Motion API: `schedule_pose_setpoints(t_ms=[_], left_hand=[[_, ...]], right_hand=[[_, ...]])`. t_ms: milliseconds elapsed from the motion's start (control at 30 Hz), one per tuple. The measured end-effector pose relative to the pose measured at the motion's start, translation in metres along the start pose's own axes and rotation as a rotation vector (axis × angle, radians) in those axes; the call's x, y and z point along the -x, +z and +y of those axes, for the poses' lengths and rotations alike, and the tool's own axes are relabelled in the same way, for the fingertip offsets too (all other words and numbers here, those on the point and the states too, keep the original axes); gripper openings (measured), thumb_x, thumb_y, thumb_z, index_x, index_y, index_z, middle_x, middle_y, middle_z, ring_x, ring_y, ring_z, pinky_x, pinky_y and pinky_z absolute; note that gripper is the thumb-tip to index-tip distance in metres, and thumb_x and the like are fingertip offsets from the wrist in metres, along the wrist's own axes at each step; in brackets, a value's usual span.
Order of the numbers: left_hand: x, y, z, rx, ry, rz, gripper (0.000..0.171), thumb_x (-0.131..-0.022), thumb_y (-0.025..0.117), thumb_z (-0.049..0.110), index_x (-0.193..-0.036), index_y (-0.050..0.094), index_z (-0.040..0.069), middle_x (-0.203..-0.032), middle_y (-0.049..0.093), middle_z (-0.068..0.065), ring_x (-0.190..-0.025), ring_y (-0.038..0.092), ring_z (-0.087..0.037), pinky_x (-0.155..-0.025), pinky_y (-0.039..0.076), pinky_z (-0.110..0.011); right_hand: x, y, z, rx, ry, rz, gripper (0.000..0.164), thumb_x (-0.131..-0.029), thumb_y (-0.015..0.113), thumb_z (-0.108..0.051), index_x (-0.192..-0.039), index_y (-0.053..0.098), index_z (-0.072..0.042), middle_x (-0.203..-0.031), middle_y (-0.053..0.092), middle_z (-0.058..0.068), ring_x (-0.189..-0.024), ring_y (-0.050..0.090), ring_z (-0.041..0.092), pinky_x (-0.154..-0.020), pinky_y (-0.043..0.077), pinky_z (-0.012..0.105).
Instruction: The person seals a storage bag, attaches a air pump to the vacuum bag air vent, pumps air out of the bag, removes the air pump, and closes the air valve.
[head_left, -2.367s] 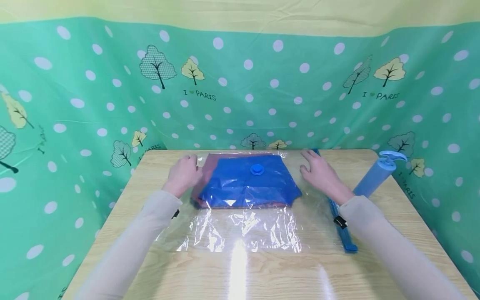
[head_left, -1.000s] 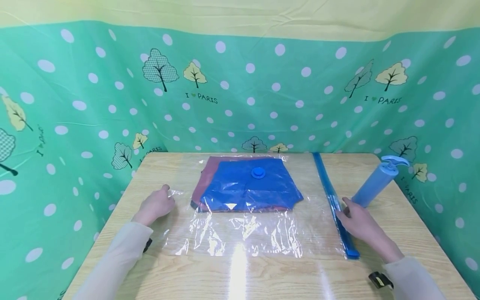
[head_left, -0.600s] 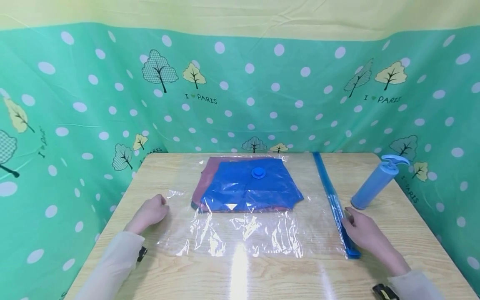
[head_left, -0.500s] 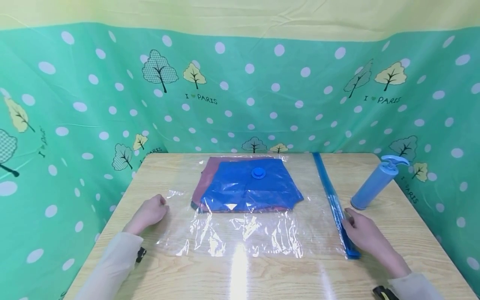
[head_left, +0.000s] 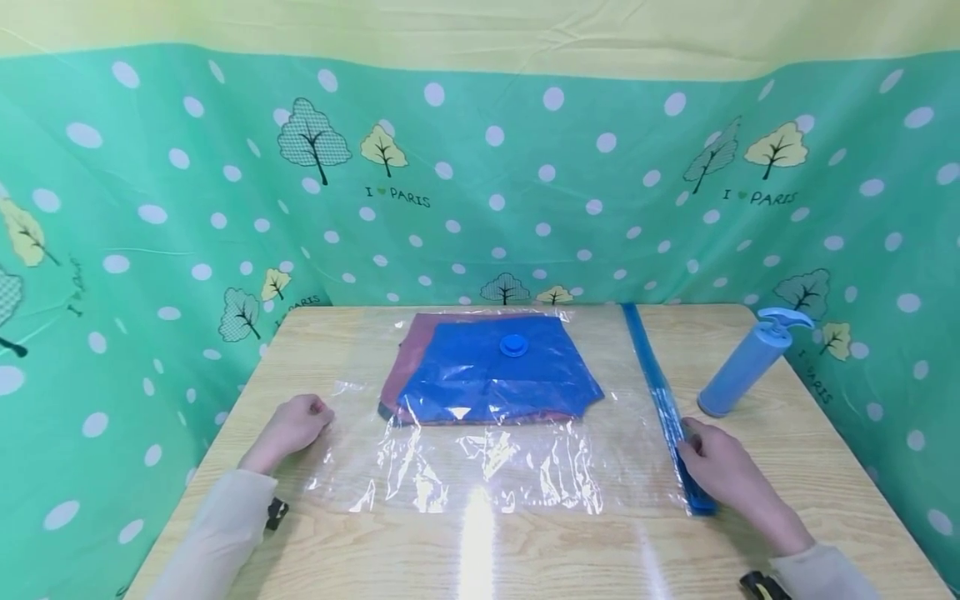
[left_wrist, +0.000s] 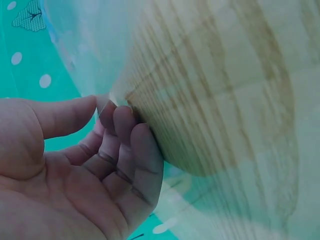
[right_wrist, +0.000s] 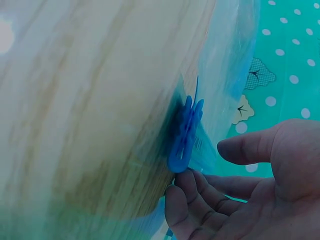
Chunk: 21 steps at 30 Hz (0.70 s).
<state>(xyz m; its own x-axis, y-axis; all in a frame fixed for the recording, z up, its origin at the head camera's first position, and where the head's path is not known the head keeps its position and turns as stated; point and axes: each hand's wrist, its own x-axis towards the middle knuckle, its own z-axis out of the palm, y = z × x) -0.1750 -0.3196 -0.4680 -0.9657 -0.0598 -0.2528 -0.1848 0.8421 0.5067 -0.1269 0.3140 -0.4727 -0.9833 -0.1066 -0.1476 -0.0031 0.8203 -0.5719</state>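
- The person's left hand [head_left: 291,425] pinches the left edge of a clear, thin plastic bag [head_left: 517,475] between thumb and fingertip; a light, low pull should smooth the film without dragging it.
- The bag lies flat mid-table on pale wood-grain board [head_left: 405,554], around a folded maroon cloth [head_left: 406,367] and a folded bright-blue cloth [head_left: 480,375] above it, both well apart from its right edge.
- A round blue plastic valve [head_left: 513,345] faces up over the blue cloth; creases are best smoothed away from it.
- A long blue plastic strip [head_left: 647,358] runs along the bag's right edge.
- The right hand [head_left: 720,467] touches it near its front end, thumb apart from loosely bent fingers; the dim wrist view leaves the exact contact unclear. Even tension from both sides should straighten it.
- Rightmost, a blue cylindrical plastic pump [head_left: 742,371] stands near that hand, untouched.
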Motion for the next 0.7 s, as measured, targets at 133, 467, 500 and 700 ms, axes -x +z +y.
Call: schedule_pose_setpoints(t_ms=[133,467,500,700], left_hand=[[0.0026,0.0004,-0.0034,0.009,0.014,0.022,0.022,-0.105,0.056,0.016,-0.104,0.063,-0.004,-0.088,0.062,-0.011,-0.080,0.057,-0.027,-0.070,0.049,-0.041],[0.0081,-0.0029,-0.0067,0.062,0.036,0.028,0.020,-0.107,0.053,0.014,-0.100,0.063,-0.003,-0.081,0.062,-0.008,-0.073,0.057,-0.022,-0.066,0.047,-0.036],[0.0081,-0.0028,-0.0070,0.065,0.032,0.029,0.020,-0.107,0.053,0.014,-0.100,0.063,-0.003,-0.081,0.062,-0.008,-0.073,0.057,-0.023,-0.066,0.047,-0.036],[0.0089,-0.0021,-0.0083,0.043,0.019,0.033,0.026,-0.108,0.053,0.019,-0.106,0.064,-0.004,-0.084,0.062,-0.009,-0.079,0.057,-0.025,-0.070,0.047,-0.038]], right_hand=[[-0.0009,0.0012,-0.0010,-0.007,-0.019,0.009,0.051,-0.107,0.050,-0.008,-0.146,0.038,0.023,-0.092,0.062,0.011,-0.074,0.058,0.021,-0.059,0.050,0.035],[0.0000,0.0049,-0.0054,-0.001,0.000,-0.005,0.051,-0.107,0.050,-0.008,-0.147,0.038,0.022,-0.084,0.057,0.007,-0.071,0.055,0.020,-0.056,0.047,0.033],[-0.0002,0.0046,-0.0055,0.002,-0.001,-0.006,0.051,-0.107,0.050,-0.009,-0.147,0.038,0.022,-0.085,0.057,0.007,-0.071,0.055,0.020,-0.056,0.047,0.033],[0.0016,0.0019,-0.0040,0.013,-0.001,0.002,0.053,-0.107,0.052,-0.010,-0.146,0.037,0.023,-0.091,0.061,0.009,-0.075,0.056,0.020,-0.060,0.048,0.033]])
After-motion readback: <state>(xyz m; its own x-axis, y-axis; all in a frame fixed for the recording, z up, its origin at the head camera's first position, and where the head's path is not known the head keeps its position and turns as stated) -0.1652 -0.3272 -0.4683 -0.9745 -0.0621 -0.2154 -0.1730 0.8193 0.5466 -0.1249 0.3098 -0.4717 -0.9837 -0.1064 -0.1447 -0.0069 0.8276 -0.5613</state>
